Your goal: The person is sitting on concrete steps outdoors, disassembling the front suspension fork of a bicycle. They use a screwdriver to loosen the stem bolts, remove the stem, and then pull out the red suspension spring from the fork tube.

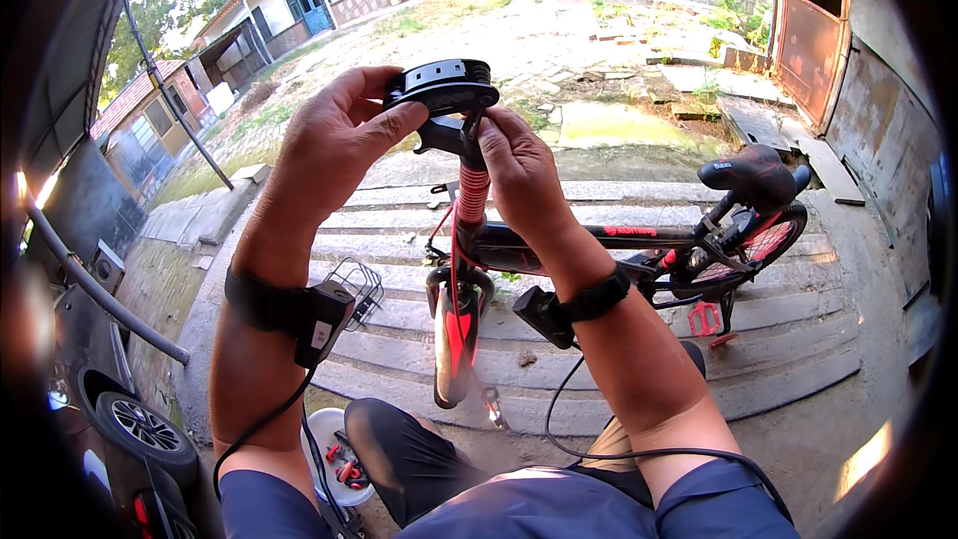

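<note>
A black round part (439,90), flat like a disc with small slots in its rim, is held up in front of me. My left hand (339,145) grips it from the left, thumb along its near side. On its right, my right hand (519,165) pinches with thumb and fingers at a dark piece just under the disc; the fingertips partly hide what they grip. Directly below stands the front of a black and red bicycle (519,250), with a red ribbed section (473,195) under a curved black piece (449,135). Whether the disc is fixed to the bicycle, I cannot tell.
The bicycle's saddle (763,178) and red pedal (705,319) are to the right. A wire basket (359,289) lies left of the front wheel (456,349). Near my legs stands a white bucket (324,429) with red-handled tools. A dark car (120,379) is at lower left.
</note>
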Demonstrator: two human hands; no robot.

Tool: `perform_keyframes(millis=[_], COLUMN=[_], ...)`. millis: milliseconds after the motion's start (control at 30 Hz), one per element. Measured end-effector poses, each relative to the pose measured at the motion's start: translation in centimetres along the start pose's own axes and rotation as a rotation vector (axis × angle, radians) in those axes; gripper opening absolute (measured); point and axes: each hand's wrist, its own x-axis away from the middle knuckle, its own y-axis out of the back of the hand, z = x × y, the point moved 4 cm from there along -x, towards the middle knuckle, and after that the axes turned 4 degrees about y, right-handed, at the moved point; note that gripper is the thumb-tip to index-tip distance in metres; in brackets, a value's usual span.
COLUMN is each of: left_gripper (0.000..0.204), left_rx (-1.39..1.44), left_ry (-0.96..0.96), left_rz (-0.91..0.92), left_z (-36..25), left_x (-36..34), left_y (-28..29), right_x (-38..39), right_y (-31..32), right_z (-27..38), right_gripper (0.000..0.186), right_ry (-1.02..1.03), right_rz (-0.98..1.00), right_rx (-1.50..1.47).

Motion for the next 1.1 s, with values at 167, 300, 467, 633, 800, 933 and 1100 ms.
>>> perform_keyframes(millis=[167,300,467,633,800,933,1100], left_gripper=[0.046,0.041,0.040,0.038,0.039,0.039,0.039], left_rx=[0.074,-0.012,0.034,0.061,0.113,0.099,0.091], left_ry=[0.012,-0.010,0.007,0.023,0.019,0.017,0.022], left_rz=[0.008,0.020,-0.007,0.023,0.011,0.013,-0.005], left_z=[0.1,1.8,1.4,1.5,1.5,1.9,1.9], left_x=[0.4,0.6,0.7,0.6,0.5,0.6,0.5], left_y=[-0.3,-1.5,-1.4,-1.3,-1.3,-1.3,-1.4], right_x=[-0.3,-1.3,-1.9,-2.6,-2.7,-2.6,-3.0], right_y=[0.5,0.8,0.4,-0.5,-0.4,0.2,0.3], right_z=[0.3,0.5,0.5,0.4,0.2,0.5,0.6], right_gripper=[0.024,0.024,0.019,0.015,0.017,0.019,0.019], right_ry=[-0.105,-0.210,-0.252,-0.225,-0.217,-0.317,-0.313], right_rz=[0.099,0.196,0.197,0.179,0.168,0.212,0.245], right_rx=[-0.230,-0.232,-0.327,-0.375,-0.367,-0.418,-0.421])
